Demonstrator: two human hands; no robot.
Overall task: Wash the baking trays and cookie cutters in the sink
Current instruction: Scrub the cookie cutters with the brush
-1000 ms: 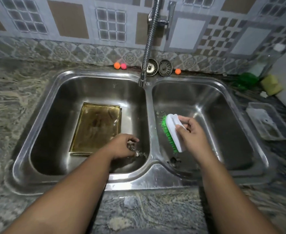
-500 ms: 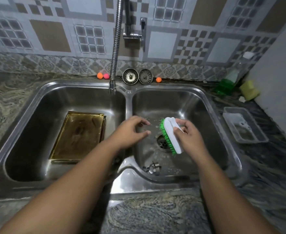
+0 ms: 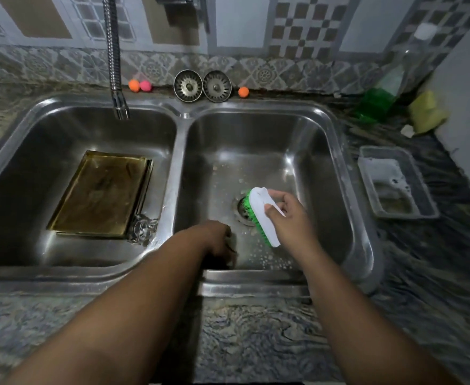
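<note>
The right hand is gripping the brush by its white back, green bristles facing left and long axis running far-left to near-right. The left hand, just left of it, is reaching down, fingers blurred; I cannot tell whether it is holding anything. Well left of it, golden, stained baking trays are lying stacked, long axis pointing away, with shiny cookie cutters at their near-right corner.

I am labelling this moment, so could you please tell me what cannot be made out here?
Head view only:
Left hand: fingers hidden under its own back, in shadow; grip unclear.
Shiny metal cookie cutters: blurred; shapes unreadable.
Round steel drain: partly covered by the white-backed, green-bristled brush the right hand grips.
Ribbed chrome tap hose: top cut off by the upper edge.
</note>
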